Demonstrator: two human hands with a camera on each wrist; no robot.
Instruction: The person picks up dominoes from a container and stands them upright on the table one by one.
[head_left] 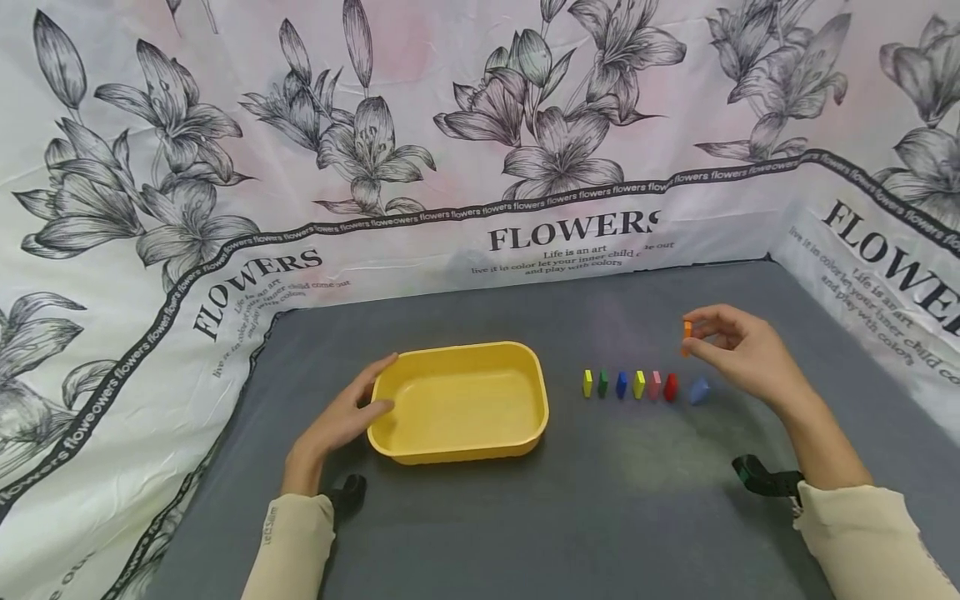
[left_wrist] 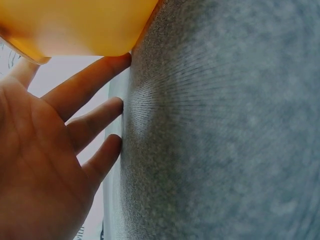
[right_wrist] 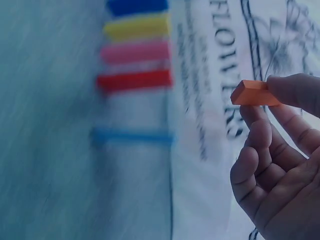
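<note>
My left hand (head_left: 347, 417) holds the left side of a yellow plastic tub (head_left: 461, 417), thumb over the rim and other fingers spread outside its wall. In the left wrist view some fingertips (left_wrist: 116, 105) reach down to the grey surface. Between thumb and fingers, my right hand (head_left: 738, 346) pinches an orange domino block (right_wrist: 255, 93) above the table. A row of small upright dominoes stands left of and below that hand: yellow, green, blue (head_left: 622, 384), yellow, pink (head_left: 655, 385) and red (head_left: 671, 387). At the row's right end is a light blue domino (head_left: 699, 390), turned at an angle.
The dark grey tabletop (head_left: 525, 533) is bordered at the back and sides by white cloth (head_left: 420, 267) printed with flowers and lettering. Black camera mounts (head_left: 765, 479) stick out from both wrists. The tub stands left of the domino row.
</note>
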